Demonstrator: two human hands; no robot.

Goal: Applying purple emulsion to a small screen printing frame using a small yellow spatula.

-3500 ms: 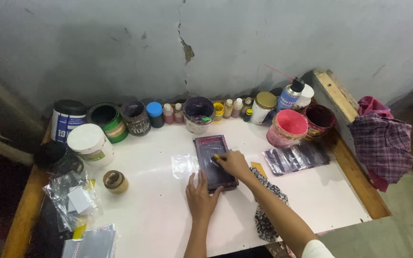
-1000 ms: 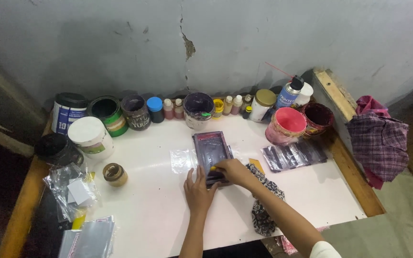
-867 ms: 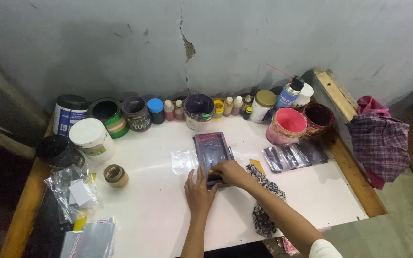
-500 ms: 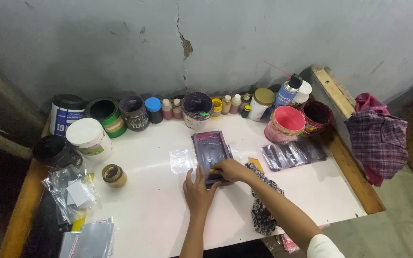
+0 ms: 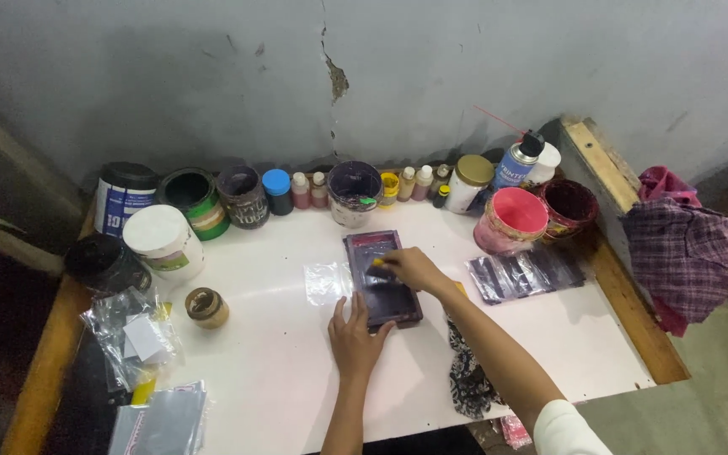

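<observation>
Left hand [image 5: 354, 335]: open grip, flat, steadying dark frame [image 5: 381, 278] | right hand [image 5: 410, 268]: grip pinching small yellow piece [image 5: 377, 262] on frame | white tabletop [image 5: 271, 371].

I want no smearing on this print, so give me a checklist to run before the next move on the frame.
1. Left hand braces the near end of the dark frame: ok.
2. Right hand holds a small yellow tool on the frame: ok.
3. Frame lies flat on the white table: ok.
4. Clear plastic sheet lies beside the frame, at its edge: ok.
5. Ink on the mesh: cannot tell.
</observation>
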